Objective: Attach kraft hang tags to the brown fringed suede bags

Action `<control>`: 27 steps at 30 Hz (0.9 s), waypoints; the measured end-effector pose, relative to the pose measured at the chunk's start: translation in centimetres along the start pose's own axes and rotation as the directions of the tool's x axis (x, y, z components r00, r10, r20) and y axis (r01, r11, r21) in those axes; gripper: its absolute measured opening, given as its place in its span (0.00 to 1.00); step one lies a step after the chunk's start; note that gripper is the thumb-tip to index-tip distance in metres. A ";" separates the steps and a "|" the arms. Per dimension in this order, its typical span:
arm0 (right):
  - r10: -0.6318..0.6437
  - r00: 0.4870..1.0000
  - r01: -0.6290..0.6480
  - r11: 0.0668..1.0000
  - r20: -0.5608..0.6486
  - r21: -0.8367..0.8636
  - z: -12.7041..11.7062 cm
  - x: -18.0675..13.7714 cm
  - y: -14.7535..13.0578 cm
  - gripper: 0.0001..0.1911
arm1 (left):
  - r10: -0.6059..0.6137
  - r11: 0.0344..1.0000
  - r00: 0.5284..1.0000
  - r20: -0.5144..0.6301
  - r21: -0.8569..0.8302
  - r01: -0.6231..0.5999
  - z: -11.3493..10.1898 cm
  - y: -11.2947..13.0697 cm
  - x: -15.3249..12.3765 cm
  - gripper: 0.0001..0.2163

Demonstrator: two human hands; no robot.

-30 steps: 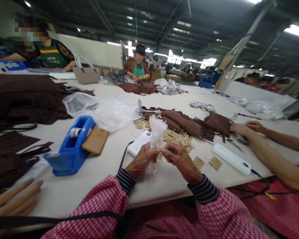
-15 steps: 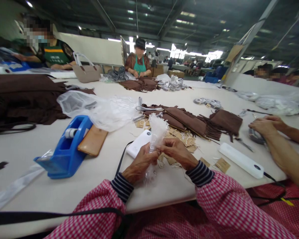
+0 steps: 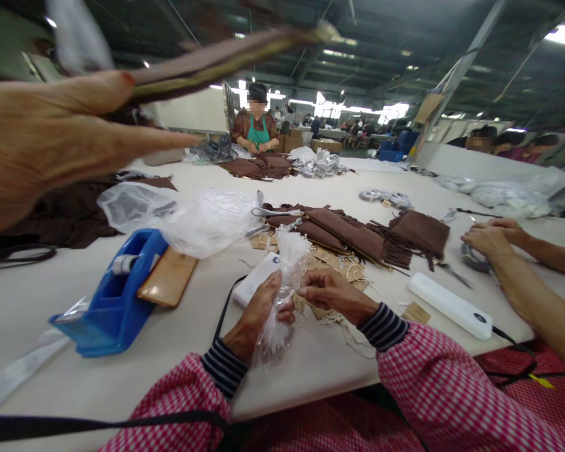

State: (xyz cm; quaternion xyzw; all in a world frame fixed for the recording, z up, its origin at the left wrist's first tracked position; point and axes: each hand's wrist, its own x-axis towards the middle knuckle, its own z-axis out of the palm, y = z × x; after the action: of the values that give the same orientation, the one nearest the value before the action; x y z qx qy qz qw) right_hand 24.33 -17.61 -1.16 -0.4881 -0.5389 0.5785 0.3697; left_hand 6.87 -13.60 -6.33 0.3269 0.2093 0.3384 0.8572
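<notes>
My left hand (image 3: pixel 262 309) is wrapped round a bundle of thin see-through plastic tag fasteners (image 3: pixel 292 251), whose white tips fan out at the top while loose strands hang below my fist. Just right of the bundle, the fingers of my right hand (image 3: pixel 332 292) are pinched together; whatever lies between them is too small to make out. Brown card tags (image 3: pixel 332 263) with white strings lie in a heap behind and below my right hand. A white power bank (image 3: pixel 252 282) with a black cable rests beyond my left hand.
A co-worker's hand (image 3: pixel 51 138) reaches in at upper left, holding a brown zipped piece (image 3: pixel 207 66). Left stand a blue tape dispenser (image 3: pixel 113 295) and a tan phone-shaped case (image 3: pixel 167 276). Brown fringed bags (image 3: pixel 343 232) lie ahead; another white power bank (image 3: pixel 452 306) and a co-worker's hands (image 3: pixel 492 238) are right.
A co-worker's hand with a brown zipped piece has come in at upper left. My right fingers have drawn slightly away from the bundle, and my left thumb now points upward along it.
</notes>
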 end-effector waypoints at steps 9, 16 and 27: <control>-0.144 0.971 0.157 0.986 -0.191 0.058 1.9 1.1 1.9 0.20 | -0.224 0.946 0.936 0.273 -0.169 0.275 0.4 0.9 -1.0 0.26; -0.161 0.954 0.205 0.966 -0.252 0.157 2.6 1.8 2.6 0.20 | -0.190 0.942 0.926 0.326 -0.204 0.265 0.5 1.0 -1.3 0.20; -0.230 0.862 0.275 0.961 -0.452 0.037 3.7 2.1 2.4 0.13 | -0.093 0.995 0.973 0.212 0.066 0.081 0.9 0.0 -0.9 0.18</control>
State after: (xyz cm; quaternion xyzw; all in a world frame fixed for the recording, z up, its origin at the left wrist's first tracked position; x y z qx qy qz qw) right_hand 20.44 -16.90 -4.14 -0.5130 -0.4701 0.4246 0.5792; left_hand 6.74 -14.65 -5.57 0.3762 0.1391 0.2570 0.8793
